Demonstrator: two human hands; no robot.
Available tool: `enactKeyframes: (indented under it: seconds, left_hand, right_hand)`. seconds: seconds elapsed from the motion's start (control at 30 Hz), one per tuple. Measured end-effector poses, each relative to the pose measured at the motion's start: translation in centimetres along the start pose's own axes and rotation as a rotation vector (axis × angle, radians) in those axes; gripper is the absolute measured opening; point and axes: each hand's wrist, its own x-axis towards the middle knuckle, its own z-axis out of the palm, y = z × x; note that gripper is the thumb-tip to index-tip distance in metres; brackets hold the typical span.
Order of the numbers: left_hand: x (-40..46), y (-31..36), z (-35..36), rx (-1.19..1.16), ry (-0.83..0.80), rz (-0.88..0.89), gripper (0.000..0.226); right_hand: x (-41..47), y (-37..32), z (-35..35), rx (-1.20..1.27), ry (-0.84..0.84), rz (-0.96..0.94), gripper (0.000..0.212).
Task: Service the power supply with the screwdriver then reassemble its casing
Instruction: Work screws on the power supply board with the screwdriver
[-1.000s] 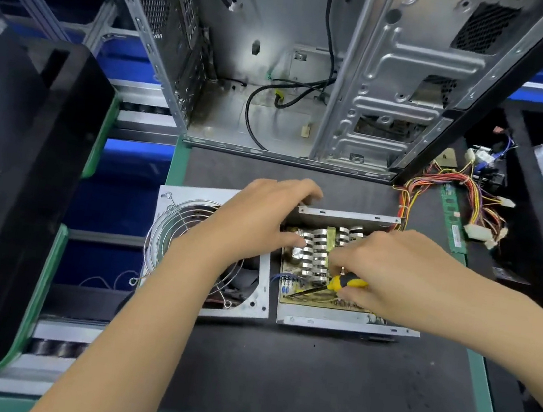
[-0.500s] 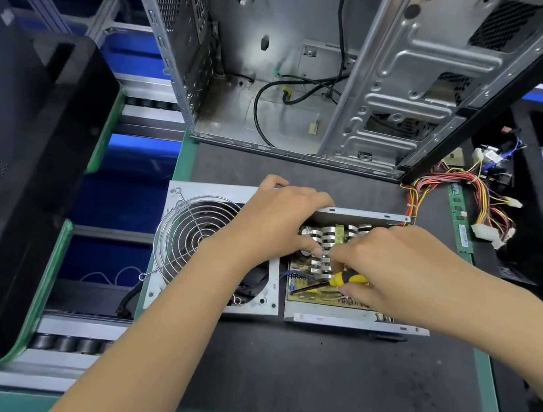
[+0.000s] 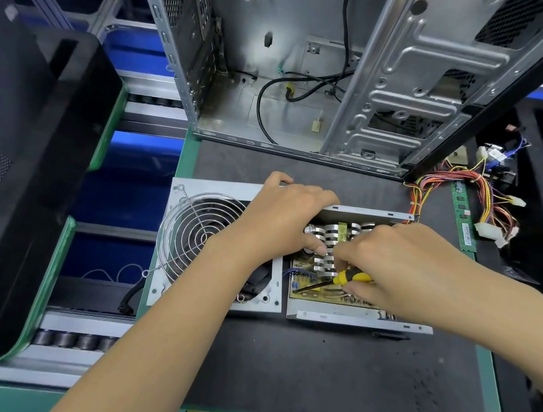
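Right hand [image 3: 403, 268] grips yellow screwdriver [image 3: 350, 278], tip on circuit board [image 3: 308, 280]; left hand [image 3: 282, 217] curled over open power supply [image 3: 351, 320] edge.

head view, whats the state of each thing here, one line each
power supply: casing open, circuit board exposed
fan cover: off, lying flat left of the supply, grille up
screwdriver: held, tip down on the board
right hand: grips the screwdriver
left hand: rests over the supply's inner edge, fingers curled; hold unclear
computer case: side open, inside bare but for cables
wire bundle: loose, trailing right
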Motion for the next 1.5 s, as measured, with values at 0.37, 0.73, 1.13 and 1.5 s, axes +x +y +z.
enactKeyframes:
  seconds: [0.37, 0.73, 1.13, 1.5]
  left_hand:
    - [-0.1, 0.0, -0.1, -0.016, 0.0, 0.004, 0.066]
    - [-0.2, 0.0, -0.1, -0.02, -0.014, 0.0, 0.053]
    - [-0.1, -0.2, 0.1, -0.035, -0.013, 0.009, 0.051]
    - [-0.1, -0.3, 0.0, -0.07, -0.003, 0.021, 0.048]
  right_hand:
    - [0.1, -0.2, 0.1, -0.013, 0.034, -0.018, 0.018]
    - [1.3, -1.1, -1.0, -0.22, 0.069, -0.073, 0.024]
    - [1.8, -1.0, -1.6, -0.14, 0.052, -0.069, 0.019]
    - [2.2, -0.6, -1.6, 0.09, -0.004, -0.05, 0.023]
